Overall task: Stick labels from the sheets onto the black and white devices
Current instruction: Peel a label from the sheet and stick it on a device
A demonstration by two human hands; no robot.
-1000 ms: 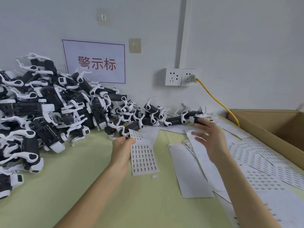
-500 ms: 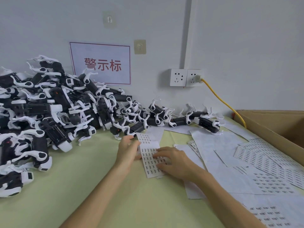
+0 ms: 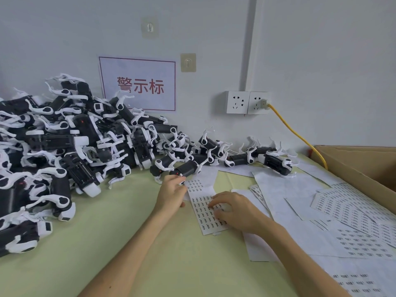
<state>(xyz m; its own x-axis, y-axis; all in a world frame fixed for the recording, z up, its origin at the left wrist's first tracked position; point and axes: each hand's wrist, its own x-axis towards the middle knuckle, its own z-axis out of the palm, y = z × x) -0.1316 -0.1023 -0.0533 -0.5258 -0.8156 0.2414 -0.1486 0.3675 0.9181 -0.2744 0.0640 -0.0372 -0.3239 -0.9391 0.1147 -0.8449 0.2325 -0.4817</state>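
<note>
**A:** Why is the left hand (image 3: pixel 171 196) lying at the nine o'clock edge of the small white paper sheet of tiny black-printed labels (image 3: pixel 200 207)?

**B:** Steadying it, I judge — the right hand (image 3: pixel 235 213) is picking at it with bent fingertips. Whether either is pinching anything, I cannot tell.

**A:** And the black-and-white plastic devices (image 3: pixel 64 151)?

**B:** Lying heaped at ten o'clock, the nearest device (image 3: pixel 186 169) sitting just beyond the left fingers.
</note>
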